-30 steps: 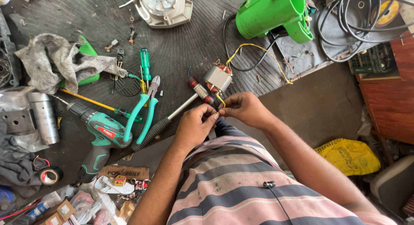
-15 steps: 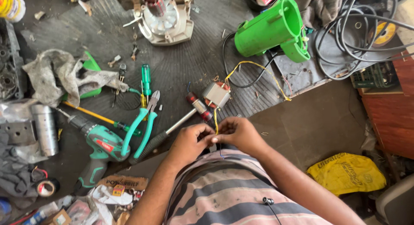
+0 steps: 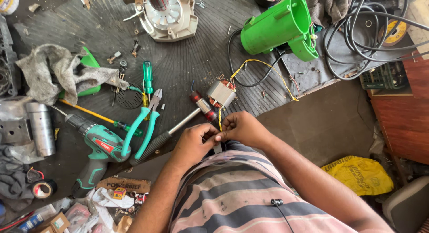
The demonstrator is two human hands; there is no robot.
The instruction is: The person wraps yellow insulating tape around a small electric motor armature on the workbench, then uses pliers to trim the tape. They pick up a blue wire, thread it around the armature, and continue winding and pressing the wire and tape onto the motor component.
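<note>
Far out at nine o'clock lies a grey rag [image 3: 62, 74] over a green piece, and below it a steel cylinder [image 3: 40, 128]. Nearer in, at about eight o'clock from my hands, rests the green drill [image 3: 100, 146], with the teal pliers [image 3: 143, 126] lying across a long screwdriver [image 3: 178, 126] on the ribbed mat [image 3: 187, 68].

My left hand [image 3: 192, 143] sits just below the screwdriver's red end, its fingers pressed together in a pinch on the yellow wire [image 3: 220, 121]. My right hand [image 3: 243, 128] meets it from three o'clock, fingertips touching the left ones and nipping the same wire end. The wire runs up to twelve o'clock, to the small stator [image 3: 221, 93] with its copper winding, which lies on the mat just above my hands.

I judge I am working the wire's end, twisting or baring it; I cannot tell which, since my fingertips hide the tip. The next move calls for a steady hold with the left fingers while the right ones turn, without tugging the stator.

At one o'clock stands the green housing [image 3: 279, 25], and beyond it a black cable coil [image 3: 357, 32].
</note>
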